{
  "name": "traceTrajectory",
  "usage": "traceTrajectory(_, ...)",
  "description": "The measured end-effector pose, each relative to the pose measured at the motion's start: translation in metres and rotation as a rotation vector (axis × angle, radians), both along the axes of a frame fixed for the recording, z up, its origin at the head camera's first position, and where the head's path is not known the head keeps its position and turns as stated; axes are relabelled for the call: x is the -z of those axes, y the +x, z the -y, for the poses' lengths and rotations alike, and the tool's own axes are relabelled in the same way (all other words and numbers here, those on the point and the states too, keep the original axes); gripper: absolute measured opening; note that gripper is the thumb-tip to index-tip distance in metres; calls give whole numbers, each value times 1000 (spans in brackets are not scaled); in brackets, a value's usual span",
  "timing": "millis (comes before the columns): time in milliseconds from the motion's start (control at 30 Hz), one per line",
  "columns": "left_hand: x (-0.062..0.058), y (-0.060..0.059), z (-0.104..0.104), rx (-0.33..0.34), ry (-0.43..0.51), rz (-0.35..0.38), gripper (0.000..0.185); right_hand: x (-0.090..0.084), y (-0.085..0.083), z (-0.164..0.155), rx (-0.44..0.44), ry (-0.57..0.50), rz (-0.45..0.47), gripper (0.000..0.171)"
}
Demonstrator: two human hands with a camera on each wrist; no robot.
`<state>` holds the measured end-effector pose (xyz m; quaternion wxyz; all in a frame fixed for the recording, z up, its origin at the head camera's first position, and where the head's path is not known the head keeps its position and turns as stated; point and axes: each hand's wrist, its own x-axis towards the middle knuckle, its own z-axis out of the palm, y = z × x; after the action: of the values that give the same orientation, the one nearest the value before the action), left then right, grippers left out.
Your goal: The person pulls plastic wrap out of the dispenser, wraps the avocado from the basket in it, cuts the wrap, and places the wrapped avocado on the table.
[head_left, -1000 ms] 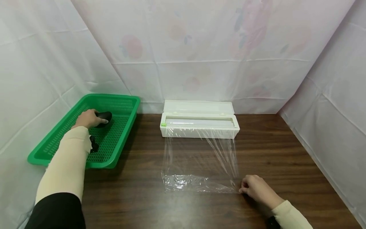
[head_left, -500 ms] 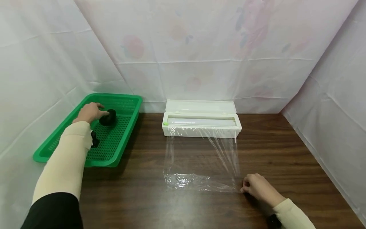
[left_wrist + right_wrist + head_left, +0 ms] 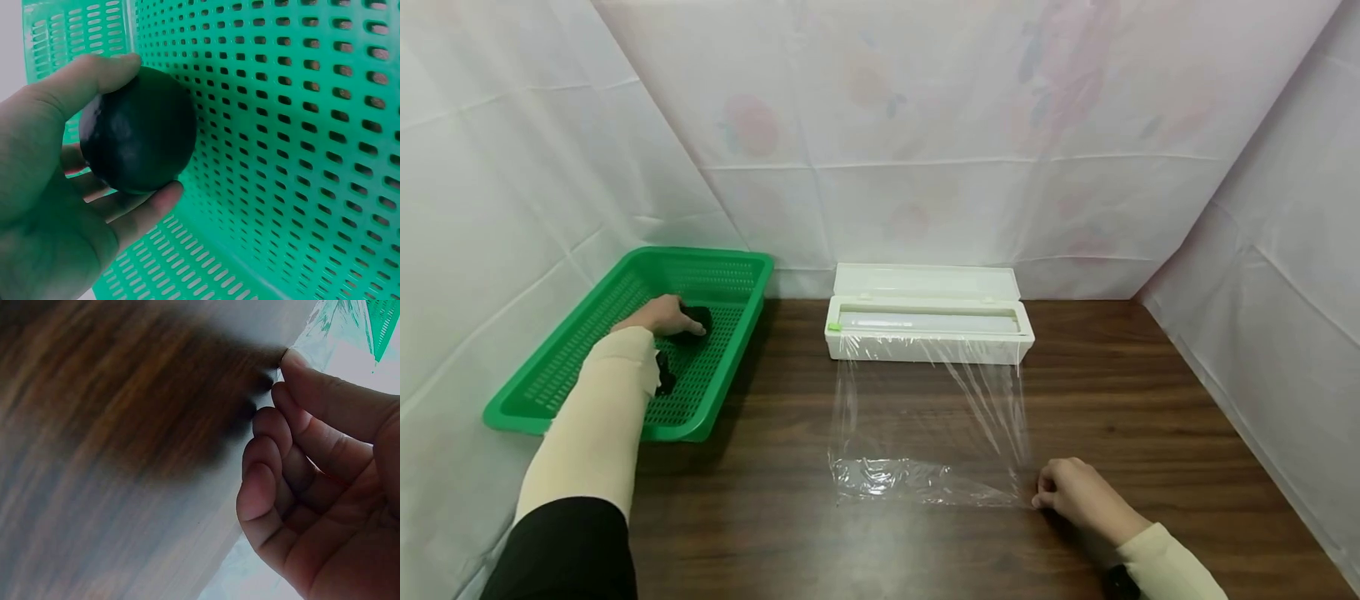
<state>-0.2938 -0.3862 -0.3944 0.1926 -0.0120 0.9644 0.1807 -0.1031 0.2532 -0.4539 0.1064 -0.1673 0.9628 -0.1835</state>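
1. While the left hand (image 3: 658, 317) curls thumb and fingers round the dark ball (image 3: 139, 137) inside the green basket (image 3: 730, 265), the cling film (image 3: 925, 433) lies well to the basket's right.
2. On the film's side away from the basket, the right hand (image 3: 1078, 493), fingers curled, touches its corner.

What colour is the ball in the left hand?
Black ball, clearest in the left wrist view.

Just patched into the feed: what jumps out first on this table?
The bright green basket at far left stands out, with the left hand inside it gripping a dark ball. In the middle, clear film stretches from a white dispenser box toward the right hand, which holds its near corner.
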Motion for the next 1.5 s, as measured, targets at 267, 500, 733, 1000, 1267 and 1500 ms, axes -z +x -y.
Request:
traceTrajectory(267, -5, 5, 8, -19, -3, -37, 80, 0, -2, 3, 3, 0, -13, 32)
traceTrajectory(500, -19, 6, 4, -43, 34, -166, 81, -1, -5, 4, 5, 11, -2, 32)
traceTrajectory(733, -33, 4, 5, -87, 58, -281, 87, 0, -8, 3, 1, 7, -10, 30)
traceTrajectory(1000, -54, 3, -10, -97, 108, -329, 88, 1, -9, 2, 9, 18, -16, 31)
traceTrajectory(1267, -72, -2, -32, -64, 147, -397, 85, 3, -11, 1, 24, 10, 6, 31)
traceTrajectory(1500, -83, -5, -55, -52, 187, -432, 82, 4, -13, 1, 24, 13, 6, 30)
